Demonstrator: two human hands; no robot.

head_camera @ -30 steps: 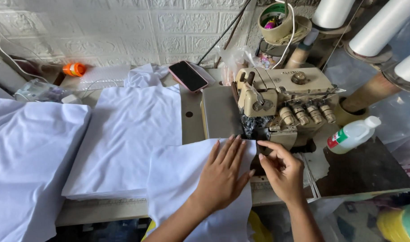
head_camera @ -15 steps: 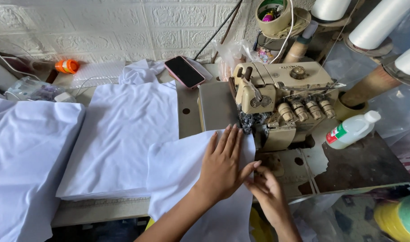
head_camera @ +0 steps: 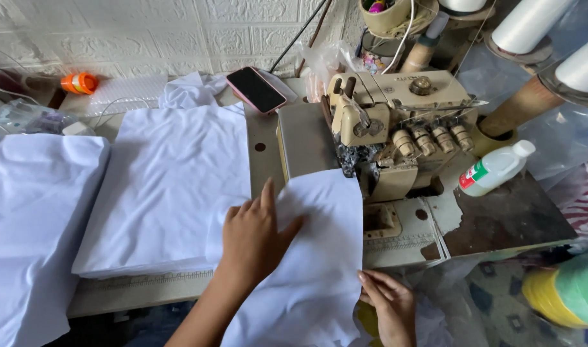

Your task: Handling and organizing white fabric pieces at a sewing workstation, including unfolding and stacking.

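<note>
Left hand (head_camera: 255,241) lies flat, fingers spread, on white fabric piece (head_camera: 313,257); right hand (head_camera: 387,305) pinches its right edge near the table's front edge (head_camera: 146,289).

**Inspection: the person's visible body and dress**

Two bare forearms are showing from the bottom edge of the head view. No sleeve, cuff or glove is covering either arm as far as the frame reaches. The left hand (head_camera: 255,241) is showing its back, with five fingers and knuckles in plain sight; no ring, watch, bracelet or bandage is appearing on it or on the wrist. The right hand (head_camera: 390,305) is showing its back as well, bare of jewellery, with short unpainted nails appearing on the fingertips. Upper arms, shoulders and clothing are lying outside the frame and are not being assessed.
</note>
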